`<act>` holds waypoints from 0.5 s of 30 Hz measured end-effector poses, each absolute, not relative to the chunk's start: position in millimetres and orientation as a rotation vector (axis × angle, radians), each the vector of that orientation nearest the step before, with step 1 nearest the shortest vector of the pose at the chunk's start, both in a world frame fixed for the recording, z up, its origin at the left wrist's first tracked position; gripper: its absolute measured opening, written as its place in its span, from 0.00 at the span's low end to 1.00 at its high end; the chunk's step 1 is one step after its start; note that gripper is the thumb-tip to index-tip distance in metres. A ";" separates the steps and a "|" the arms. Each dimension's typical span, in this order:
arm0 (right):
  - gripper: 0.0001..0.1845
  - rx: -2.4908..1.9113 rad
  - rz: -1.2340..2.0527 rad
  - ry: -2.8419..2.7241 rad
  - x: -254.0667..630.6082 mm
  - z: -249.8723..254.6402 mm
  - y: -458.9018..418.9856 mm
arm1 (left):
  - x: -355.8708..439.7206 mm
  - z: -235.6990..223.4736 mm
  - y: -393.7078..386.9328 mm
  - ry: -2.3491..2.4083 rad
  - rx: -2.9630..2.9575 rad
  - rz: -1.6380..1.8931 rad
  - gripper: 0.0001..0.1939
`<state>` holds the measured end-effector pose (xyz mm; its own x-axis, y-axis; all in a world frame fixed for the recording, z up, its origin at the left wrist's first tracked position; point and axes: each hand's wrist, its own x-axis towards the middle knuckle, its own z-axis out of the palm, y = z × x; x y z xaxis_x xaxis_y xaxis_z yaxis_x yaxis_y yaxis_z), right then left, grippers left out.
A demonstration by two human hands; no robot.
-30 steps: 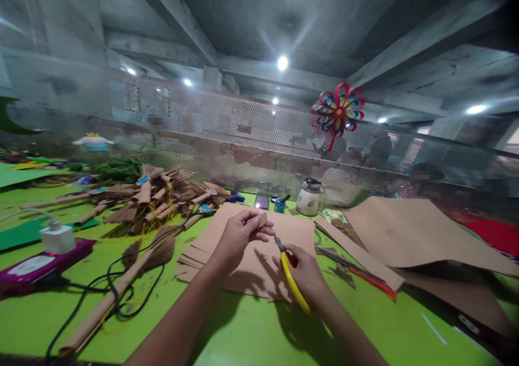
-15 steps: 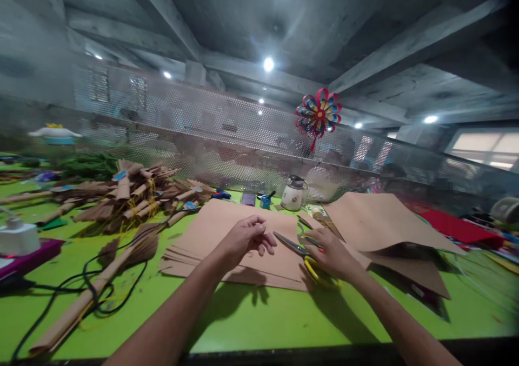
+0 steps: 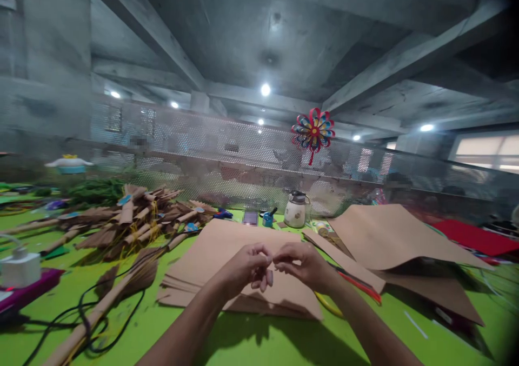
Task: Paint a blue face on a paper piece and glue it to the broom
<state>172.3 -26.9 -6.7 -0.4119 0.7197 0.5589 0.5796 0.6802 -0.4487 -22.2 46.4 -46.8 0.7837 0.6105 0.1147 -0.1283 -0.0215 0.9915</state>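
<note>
A stack of brown kraft paper sheets (image 3: 203, 258) lies in front of me on the green table. Over it, my left hand (image 3: 253, 266) and my right hand (image 3: 298, 260) come together, fingertips nearly touching. Each hand has thumb and forefinger pinched; whatever is between them, if anything, is too small to make out. Beside my right forearm, part of a yellow scissors handle (image 3: 330, 305) shows; my arm and hand cover the rest. A slim red-handled tool (image 3: 360, 287) lies just right of that forearm, along a narrow brown paper strip (image 3: 344, 260).
Rolled-paper stalks with yellow ties (image 3: 141, 214) are heaped at the left, near a black cable (image 3: 83, 306) and a white plug (image 3: 20, 268). Behind the stack stand a white jug (image 3: 295, 210) and a small blue pot (image 3: 267, 219). Large bent brown sheets (image 3: 389, 236) lie at the right.
My right hand has left the scissors and moved left to meet my left hand over the paper. The view has tilted up slightly, so things sit lower.
</note>
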 end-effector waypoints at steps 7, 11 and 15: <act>0.08 -0.924 0.527 -1.858 166.8 -34.9 -20.7 | -23.8 -45.4 44.0 0.499 1.489 0.646 0.13; 0.11 -0.915 0.624 -1.705 169.6 -50.6 -20.3 | -20.0 -44.9 39.4 0.461 1.463 0.646 0.12; 0.11 -0.919 0.635 -1.627 173.6 -49.8 -20.6 | -16.0 -38.8 32.6 0.368 1.424 0.663 0.13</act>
<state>173.6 -20.6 -49.8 -0.0897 0.8306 0.5496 0.2383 0.5537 -0.7979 -16.0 32.6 -38.8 0.7698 0.6205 0.1496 -0.2002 0.0122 0.9797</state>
